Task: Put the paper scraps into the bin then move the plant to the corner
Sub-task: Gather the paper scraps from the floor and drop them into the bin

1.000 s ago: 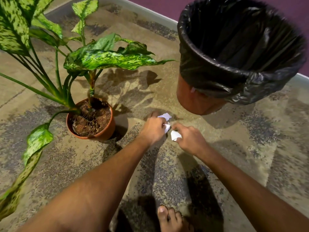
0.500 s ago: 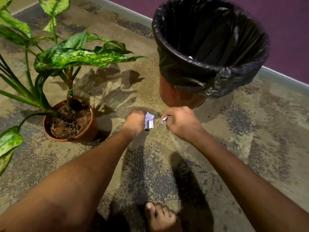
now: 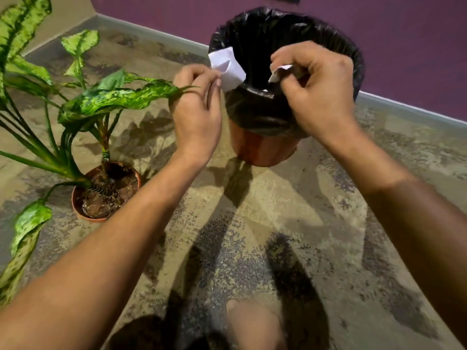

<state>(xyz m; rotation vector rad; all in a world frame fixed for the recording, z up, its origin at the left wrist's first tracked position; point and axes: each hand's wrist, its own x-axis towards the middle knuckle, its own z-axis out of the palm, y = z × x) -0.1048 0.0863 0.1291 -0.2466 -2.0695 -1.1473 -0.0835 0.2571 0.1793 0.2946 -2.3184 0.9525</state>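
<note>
A brown bin (image 3: 262, 150) lined with a black bag stands on the floor near the purple wall. My left hand (image 3: 195, 111) is raised at the bin's left rim, pinching a white paper scrap (image 3: 226, 65) that reaches over the rim. My right hand (image 3: 319, 89) hovers over the bin's opening, fingers closed on a smaller white scrap (image 3: 280, 72). The potted plant (image 3: 106, 190), with speckled green leaves in a terracotta pot, stands on the floor to the left; one leaf tip touches my left hand.
A patterned carpet (image 3: 290, 223) covers the floor. The purple wall (image 3: 404, 46) with a pale baseboard runs behind the bin and meets a beige wall at a corner (image 3: 94, 15) at the upper left. My bare foot (image 3: 252, 324) shows at the bottom.
Both hands have risen from the floor with the scraps, from in front of the bin up to its rim and opening. The view has tilted up.
</note>
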